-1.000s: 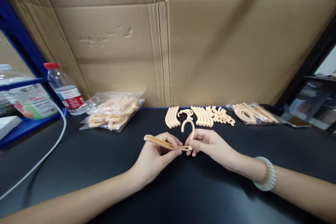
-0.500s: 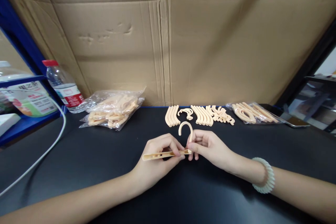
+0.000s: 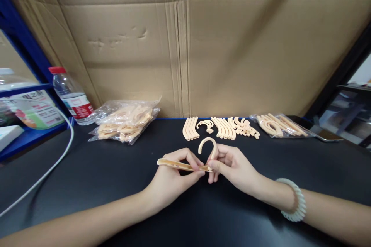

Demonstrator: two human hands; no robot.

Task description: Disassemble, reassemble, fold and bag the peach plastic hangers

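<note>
My left hand [image 3: 176, 173] pinches a cream plastic hanger arm [image 3: 171, 164], whose hollow side faces me and whose free end points left. In my right hand [image 3: 232, 164] is a cream hanger hook [image 3: 208, 141], its curve standing up and opening to the left. The hook's base meets the right end of the hanger arm between my fingertips. Whether the two parts are locked together I cannot tell, as fingers partly cover the joint. Beyond my hands lie two rows of hanger arms [image 3: 191, 128] and several loose hooks [image 3: 206, 124].
A bag of cream parts [image 3: 124, 121] lies at the back left by a red-capped bottle [image 3: 74, 96]. Another bag [image 3: 278, 125] and a dark flat device [image 3: 327, 136] are at the back right. A white cable [image 3: 62, 158] crosses the left side. Cardboard [image 3: 246, 46] stands behind.
The hanger arm has turned in my left hand, its free end now higher and its hollow side showing more. The hook has tipped slightly to the right.
</note>
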